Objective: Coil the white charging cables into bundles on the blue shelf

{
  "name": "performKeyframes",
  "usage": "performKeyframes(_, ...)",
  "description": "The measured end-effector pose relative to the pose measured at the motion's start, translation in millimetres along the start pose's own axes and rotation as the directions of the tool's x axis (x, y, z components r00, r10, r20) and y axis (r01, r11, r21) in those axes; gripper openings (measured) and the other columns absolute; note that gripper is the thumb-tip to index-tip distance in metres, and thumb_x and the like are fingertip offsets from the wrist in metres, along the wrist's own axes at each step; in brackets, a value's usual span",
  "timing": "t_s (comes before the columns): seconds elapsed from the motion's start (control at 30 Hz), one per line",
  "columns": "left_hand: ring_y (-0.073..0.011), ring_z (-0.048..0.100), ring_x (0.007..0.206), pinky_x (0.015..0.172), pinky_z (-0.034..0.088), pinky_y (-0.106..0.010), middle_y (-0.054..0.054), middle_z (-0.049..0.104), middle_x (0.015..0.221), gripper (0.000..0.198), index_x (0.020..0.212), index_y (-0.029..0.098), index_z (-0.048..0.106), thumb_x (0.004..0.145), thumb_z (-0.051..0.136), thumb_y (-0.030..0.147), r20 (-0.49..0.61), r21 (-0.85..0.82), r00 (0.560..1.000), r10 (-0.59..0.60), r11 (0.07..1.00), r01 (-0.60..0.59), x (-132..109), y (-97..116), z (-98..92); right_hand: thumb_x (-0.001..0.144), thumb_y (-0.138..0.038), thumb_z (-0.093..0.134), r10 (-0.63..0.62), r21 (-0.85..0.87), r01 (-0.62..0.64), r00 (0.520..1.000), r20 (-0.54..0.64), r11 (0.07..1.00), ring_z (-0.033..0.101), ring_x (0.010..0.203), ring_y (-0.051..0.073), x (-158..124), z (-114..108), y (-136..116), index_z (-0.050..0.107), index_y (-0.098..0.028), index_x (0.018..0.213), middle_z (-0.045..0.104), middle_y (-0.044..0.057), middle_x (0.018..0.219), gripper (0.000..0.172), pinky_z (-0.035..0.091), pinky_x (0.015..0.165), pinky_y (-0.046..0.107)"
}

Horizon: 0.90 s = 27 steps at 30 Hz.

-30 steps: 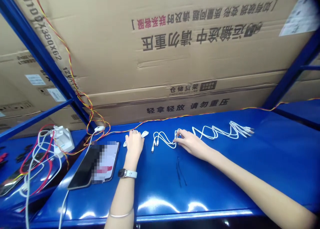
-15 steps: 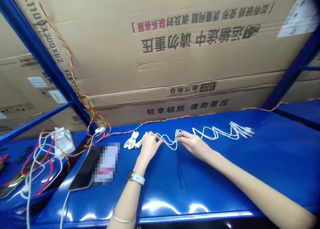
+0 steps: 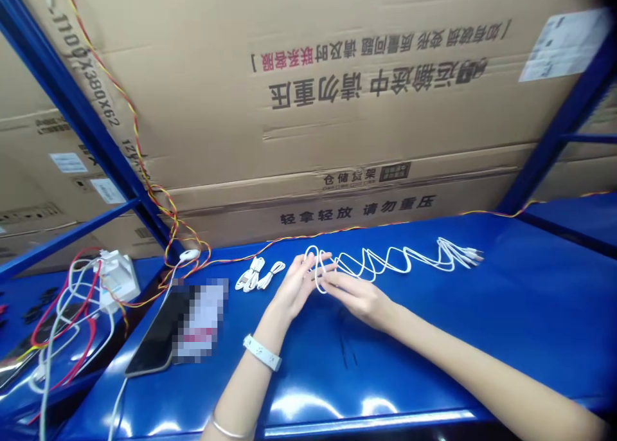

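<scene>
A long white cable (image 3: 385,261) lies in wavy loops across the blue shelf surface (image 3: 482,325), its plug ends at the right. My left hand (image 3: 299,283) and my right hand (image 3: 354,296) meet at its left end, lifted a little off the surface. A loop of the cable runs over the left hand's raised fingers, and the right hand pinches the cable just beside them. Two small coiled white cables (image 3: 258,275) rest to the left of my left hand. A white watch is on my left wrist.
A phone (image 3: 178,328) on a white lead lies at the left. Further left stand a white charger block (image 3: 116,277) and a tangle of red and white wires (image 3: 62,319). Large cardboard boxes (image 3: 337,119) form the back wall, with blue rack posts (image 3: 77,107) and a twisted red-yellow wire.
My left hand left the coiled cables, moved right to the long cable's end and lifted it. Both hands drew together, and the cable's left part now loops over the left fingers.
</scene>
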<state>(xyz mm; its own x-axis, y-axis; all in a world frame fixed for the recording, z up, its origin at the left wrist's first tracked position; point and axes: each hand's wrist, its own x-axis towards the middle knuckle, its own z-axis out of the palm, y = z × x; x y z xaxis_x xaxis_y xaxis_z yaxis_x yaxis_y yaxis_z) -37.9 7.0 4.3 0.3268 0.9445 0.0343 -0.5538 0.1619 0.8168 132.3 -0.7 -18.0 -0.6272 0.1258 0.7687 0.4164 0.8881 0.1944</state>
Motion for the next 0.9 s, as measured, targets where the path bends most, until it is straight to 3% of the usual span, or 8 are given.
performKeyframes(0.2,-0.0095,0.055,0.062,0.059,0.042,-0.021,0.002,0.055,0.068,0.034,0.098,0.016,0.052,0.073,0.069,0.032,-0.15,0.116,0.983,0.104,0.989,-0.087,5,-7,-3.6,0.089,-0.006,0.037,0.019,0.087,-0.031,0.99,0.14,0.996,0.046,0.123,0.018,-3,5,1,0.051,-0.012,0.125,0.054,0.015,0.127,0.039,0.048,0.095,0.031)
performKeyframes(0.3,-0.006,0.046,0.054,0.056,0.038,-0.019,0.005,0.046,0.06,0.034,0.095,0.013,0.057,0.073,0.068,0.036,-0.174,0.164,0.973,0.153,0.979,-0.124,9,-1,-12.2,0.088,-0.009,0.04,0.182,-0.018,-0.182,0.97,0.158,0.983,0.052,0.114,0.021,-5,-5,16,0.053,-0.018,0.124,0.057,0.013,0.12,0.039,0.048,0.09,0.036)
performKeyframes(0.43,-0.0052,0.043,0.053,0.054,0.037,-0.018,0.006,0.041,0.057,0.026,0.08,0.015,0.054,0.072,0.067,0.035,-0.18,0.218,0.964,0.195,0.964,-0.155,10,10,-19.2,0.084,-0.019,0.049,0.523,-0.253,-0.471,0.828,0.204,0.845,0.055,0.101,0.027,-13,-18,50,0.058,-0.016,0.115,0.06,0.014,0.108,0.032,0.048,0.08,0.043)
performKeyframes(0.53,-0.0094,0.055,0.066,0.063,0.044,-0.021,0.001,0.054,0.07,0.024,0.077,0.017,0.05,0.073,0.066,0.033,-0.185,0.233,0.963,0.194,0.961,-0.149,9,16,-20.4,0.085,-0.021,0.046,0.624,-0.25,-0.572,0.726,0.29,0.781,0.06,0.083,0.024,-20,-24,69,0.064,-0.017,0.094,0.066,0.01,0.088,0.02,0.048,0.07,0.036)
performKeyframes(0.6,-0.0159,0.06,0.089,0.075,0.047,-0.027,-0.006,0.062,0.097,0.024,0.084,0.019,0.048,0.075,0.064,0.034,-0.19,0.244,0.964,0.188,0.96,-0.139,8,16,-18.7,0.086,-0.023,0.044,0.659,-0.157,-0.646,0.687,0.308,0.747,0.061,0.073,0.019,-21,-28,73,0.064,-0.018,0.083,0.067,0.006,0.08,0.021,0.047,0.065,0.03)
performKeyframes(0.7,-0.0217,0.055,0.11,0.089,0.045,-0.037,-0.01,0.054,0.126,0.026,0.093,0.021,0.043,0.08,0.059,0.037,-0.116,0.245,0.982,0.146,0.963,-0.115,3,13,-10.4,0.084,-0.03,0.048,0.714,0.019,-0.751,0.636,0.291,0.661,0.06,0.06,0.015,-12,-34,68,0.063,-0.018,0.082,0.066,0.003,0.071,0.019,0.044,0.056,0.026)
performKeyframes(0.8,-0.0232,0.058,0.108,0.092,0.043,-0.041,-0.012,0.054,0.127,0.028,0.092,0.021,0.041,0.081,0.058,0.04,-0.003,0.227,0.996,0.091,0.97,-0.088,-4,7,6.1,0.081,-0.036,0.054,0.752,0.225,-0.817,0.577,0.319,0.531,0.055,0.048,0.013,2,-42,54,0.06,-0.018,0.084,0.059,-0.002,0.056,0.019,0.042,0.049,0.024)
performKeyframes(0.9,-0.0231,0.061,0.101,0.089,0.044,-0.042,-0.012,0.056,0.12,0.032,0.099,0.021,0.04,0.08,0.06,0.038,0.059,0.195,0.997,0.049,0.979,-0.059,-12,-2,25.9,0.079,-0.036,0.058,0.749,0.386,-0.8,0.582,0.317,0.459,0.054,0.047,0.012,15,-47,39,0.056,-0.018,0.078,0.058,-0.003,0.055,0.018,0.044,0.049,0.023)
